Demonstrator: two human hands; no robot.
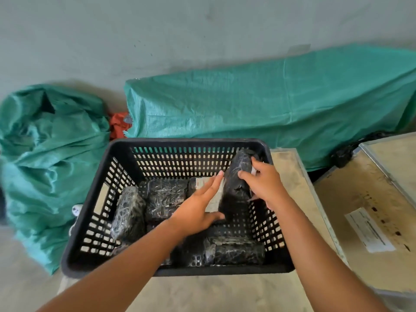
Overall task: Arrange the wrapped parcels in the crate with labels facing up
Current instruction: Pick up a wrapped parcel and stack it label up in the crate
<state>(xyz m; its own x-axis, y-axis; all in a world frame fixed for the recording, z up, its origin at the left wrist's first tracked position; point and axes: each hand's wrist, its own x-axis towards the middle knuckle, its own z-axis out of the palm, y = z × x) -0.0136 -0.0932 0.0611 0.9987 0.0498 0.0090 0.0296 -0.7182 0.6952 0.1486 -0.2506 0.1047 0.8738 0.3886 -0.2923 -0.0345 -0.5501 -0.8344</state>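
A black slotted plastic crate (117, 152) stands in front of me and holds several parcels wrapped in black film. My right hand (265, 183) grips one black parcel (236, 188) that stands on end near the crate's right wall. My left hand (200, 210) lies flat against that parcel's left side and base, fingers stretched out. Behind my left hand, a parcel lies flat with its white label (202, 182) facing up. Other parcels lie at the left (128, 212), the middle (165, 199) and the front right (236, 251), with no label showing.
The crate rests on a pale wooden box (292, 176). Another wooden box with a white paper label (369, 230) stands to the right. Green woven sacks lie behind the crate (270, 104) and to its left (45, 158), against a grey wall.
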